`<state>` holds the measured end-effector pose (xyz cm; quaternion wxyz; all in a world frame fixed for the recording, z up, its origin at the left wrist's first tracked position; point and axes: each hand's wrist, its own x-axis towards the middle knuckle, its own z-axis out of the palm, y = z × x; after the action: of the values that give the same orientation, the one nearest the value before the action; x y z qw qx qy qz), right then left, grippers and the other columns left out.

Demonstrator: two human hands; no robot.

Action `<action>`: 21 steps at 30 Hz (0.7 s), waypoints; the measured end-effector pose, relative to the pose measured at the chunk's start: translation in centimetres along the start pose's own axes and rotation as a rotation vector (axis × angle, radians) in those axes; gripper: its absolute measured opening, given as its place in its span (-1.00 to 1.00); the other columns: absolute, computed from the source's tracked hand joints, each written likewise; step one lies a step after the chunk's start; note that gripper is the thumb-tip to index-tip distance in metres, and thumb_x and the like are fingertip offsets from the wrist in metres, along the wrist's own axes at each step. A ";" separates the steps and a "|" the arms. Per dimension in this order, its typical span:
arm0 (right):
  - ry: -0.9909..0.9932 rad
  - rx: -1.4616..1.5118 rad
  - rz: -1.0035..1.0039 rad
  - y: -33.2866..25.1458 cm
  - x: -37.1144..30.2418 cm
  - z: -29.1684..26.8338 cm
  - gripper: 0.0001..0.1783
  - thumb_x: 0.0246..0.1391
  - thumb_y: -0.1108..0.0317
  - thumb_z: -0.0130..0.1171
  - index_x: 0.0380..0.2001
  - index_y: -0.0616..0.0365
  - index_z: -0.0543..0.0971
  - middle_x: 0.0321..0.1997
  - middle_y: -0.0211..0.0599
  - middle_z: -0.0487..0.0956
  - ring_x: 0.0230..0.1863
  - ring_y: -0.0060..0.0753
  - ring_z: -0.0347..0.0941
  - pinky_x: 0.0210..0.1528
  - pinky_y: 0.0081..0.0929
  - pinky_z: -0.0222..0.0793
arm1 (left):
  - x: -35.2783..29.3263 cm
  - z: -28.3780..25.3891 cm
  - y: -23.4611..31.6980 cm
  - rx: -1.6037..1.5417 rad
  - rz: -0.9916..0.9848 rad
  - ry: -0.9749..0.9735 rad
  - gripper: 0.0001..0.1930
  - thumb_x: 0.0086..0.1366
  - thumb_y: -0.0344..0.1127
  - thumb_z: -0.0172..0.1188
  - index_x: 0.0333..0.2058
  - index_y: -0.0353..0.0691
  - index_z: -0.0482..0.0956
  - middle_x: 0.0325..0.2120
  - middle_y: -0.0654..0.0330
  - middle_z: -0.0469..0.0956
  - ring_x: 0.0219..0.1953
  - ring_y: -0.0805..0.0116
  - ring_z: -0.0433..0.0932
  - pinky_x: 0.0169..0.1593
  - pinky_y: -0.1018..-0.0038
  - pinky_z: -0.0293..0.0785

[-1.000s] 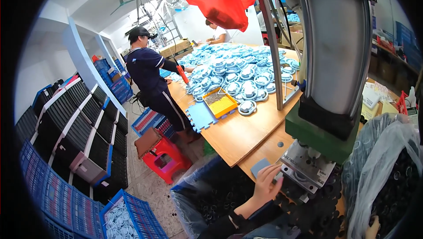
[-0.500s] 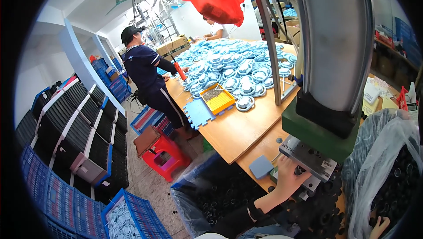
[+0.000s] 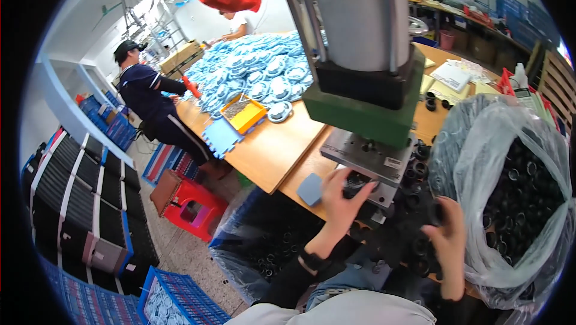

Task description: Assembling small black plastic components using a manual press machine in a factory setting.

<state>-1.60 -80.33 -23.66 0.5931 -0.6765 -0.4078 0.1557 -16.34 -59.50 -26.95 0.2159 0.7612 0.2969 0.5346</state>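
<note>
My left hand (image 3: pixel 343 200) reaches under the metal die block (image 3: pixel 363 156) of a green bench press (image 3: pixel 363 109). Its thumb and fingers close round a black round part (image 3: pixel 355 184) at the die's front edge. My right hand (image 3: pixel 449 238), a little blurred, is over a heap of loose black rings (image 3: pixel 414 253) on the bench, to the right of the die. Between its thumb and fingers is a black ring (image 3: pixel 434 211). The lower side of the part under the die is hidden.
A see-through bag of black rings (image 3: pixel 522 193) stands at right, a lined bin (image 3: pixel 264 247) at lower left. A grey-blue block (image 3: pixel 310 189) lies near the die. Beyond, light-blue parts (image 3: pixel 258 73) pile by a yellow tray (image 3: pixel 243 114). A co-worker (image 3: pixel 150 97) stands left, near a red stool (image 3: pixel 195 208).
My view has swung to the right. My right hand has come up from the lower right edge to the black rings beside the die. My left hand stays at the die.
</note>
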 end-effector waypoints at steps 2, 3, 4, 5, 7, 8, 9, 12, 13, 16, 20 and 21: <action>-0.048 -0.193 -0.183 0.1 1.3 2.6 -0.29 -0.17 0.47 0.36 0.12 0.27 0.35 0.03 -0.12 0.38 0.05 -0.18 0.36 0.04 -0.45 0.30 | -1.6 -1.5 0.0 -0.015 -0.031 0.068 -0.48 -0.11 -0.35 0.47 -0.12 -0.31 0.53 -0.22 0.08 0.56 -0.10 0.10 0.46 0.02 0.31 0.33; -0.069 -0.161 -0.181 -0.7 1.8 4.2 -0.30 -0.16 0.46 0.35 0.11 0.29 0.35 0.02 -0.08 0.38 0.03 -0.13 0.37 0.02 -0.42 0.32 | -2.7 -2.8 -0.5 0.022 -0.016 0.092 -0.48 -0.11 -0.37 0.47 -0.11 -0.33 0.53 -0.21 0.07 0.56 -0.09 0.11 0.46 0.03 0.32 0.34; -0.020 -0.134 -0.229 -0.8 2.7 5.6 -0.33 -0.16 0.46 0.34 0.09 0.28 0.36 0.01 -0.07 0.39 0.03 -0.11 0.36 0.01 -0.39 0.32 | -4.0 -4.0 -1.6 0.077 -0.026 0.072 -0.47 -0.11 -0.36 0.47 -0.10 -0.32 0.53 -0.20 0.07 0.56 -0.09 0.11 0.46 0.03 0.32 0.34; 0.022 -0.105 -0.279 -0.9 3.4 7.1 -0.36 -0.15 0.46 0.33 0.07 0.28 0.37 -0.01 -0.07 0.40 0.03 -0.09 0.36 -0.01 -0.35 0.33 | -5.6 -5.4 -3.0 0.137 -0.038 0.056 -0.46 -0.11 -0.35 0.47 -0.10 -0.32 0.53 -0.20 0.07 0.56 -0.09 0.12 0.46 0.03 0.32 0.34; 0.011 -0.061 -0.176 0.0 4.3 9.5 -0.43 -0.14 0.44 0.32 0.01 0.26 0.40 -0.04 -0.05 0.43 0.01 0.00 0.35 0.00 -0.25 0.32 | -8.6 -8.1 -5.4 0.221 -0.112 -0.012 -0.45 -0.10 -0.31 0.47 -0.08 -0.31 0.52 -0.16 0.06 0.54 -0.07 0.12 0.45 0.04 0.30 0.32; -0.010 -0.105 -0.194 0.3 4.7 10.4 -0.45 -0.15 0.42 0.33 -0.03 0.24 0.42 -0.05 -0.05 0.45 -0.03 0.06 0.35 0.03 -0.19 0.30 | -10.2 -9.3 -6.8 0.296 -0.143 -0.046 -0.43 -0.08 -0.27 0.46 -0.06 -0.32 0.51 -0.14 0.05 0.53 -0.05 0.10 0.44 0.06 0.29 0.31; 0.034 -0.131 -0.258 0.0 5.2 11.5 -0.52 -0.17 0.39 0.34 -0.10 0.20 0.47 -0.07 -0.08 0.48 -0.05 0.07 0.36 0.04 -0.15 0.27 | -11.9 -10.8 -8.4 0.385 -0.175 -0.080 -0.42 -0.06 -0.23 0.45 -0.05 -0.32 0.49 -0.12 0.04 0.52 -0.02 0.09 0.43 0.08 0.27 0.30; 0.139 -0.254 -0.316 -0.9 6.1 13.0 -0.58 -0.20 0.39 0.35 -0.18 0.16 0.52 -0.13 -0.13 0.51 -0.04 0.03 0.36 0.04 -0.17 0.27 | -16.3 -13.4 -12.3 0.424 -0.433 -0.079 -0.33 0.02 -0.13 0.40 0.06 -0.32 0.39 -0.03 -0.01 0.47 0.09 0.02 0.36 0.15 0.22 0.24; 0.170 -0.318 -0.322 -1.1 6.2 13.0 -0.60 -0.22 0.38 0.36 -0.21 0.16 0.54 -0.16 -0.16 0.53 -0.04 0.01 0.37 0.04 -0.17 0.27 | -16.8 -13.6 -12.4 0.443 -0.529 -0.058 -0.32 0.04 -0.14 0.39 0.09 -0.33 0.37 0.00 -0.02 0.45 0.11 0.03 0.34 0.18 0.22 0.21; 0.144 -0.385 -0.293 -0.8 6.4 12.8 -0.56 -0.26 0.34 0.40 -0.21 0.15 0.55 -0.15 -0.16 0.53 -0.02 0.01 0.36 0.06 -0.18 0.26 | -15.9 -13.1 -12.5 0.430 -0.580 -0.043 -0.37 0.12 -0.23 0.32 0.13 -0.35 0.33 0.05 -0.06 0.40 0.13 0.03 0.32 0.21 0.24 0.18; 0.018 -0.252 -0.182 -1.3 4.7 12.5 -0.35 -0.29 0.25 0.46 -0.06 0.17 0.47 -0.03 -0.07 0.46 0.04 0.07 0.30 0.10 -0.16 0.22 | -9.4 -11.3 -11.1 0.475 -0.034 -0.112 -0.45 0.12 -0.37 0.22 0.11 -0.35 0.34 0.06 -0.03 0.41 0.14 -0.08 0.32 0.18 0.15 0.19; 0.046 -0.207 -0.148 -0.6 3.4 11.8 -0.20 -0.29 0.22 0.48 0.06 0.21 0.37 0.04 -0.03 0.40 0.08 0.09 0.27 0.14 -0.16 0.19 | -7.7 -10.2 -11.2 0.447 0.045 -0.163 -0.45 0.11 -0.37 0.22 0.10 -0.33 0.35 0.07 -0.01 0.40 0.16 -0.05 0.31 0.18 0.15 0.17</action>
<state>-7.91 -69.82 -25.12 0.5393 -0.7055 -0.4567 0.0530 -30.37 -56.49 -36.02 0.0533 0.8372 0.3727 0.3968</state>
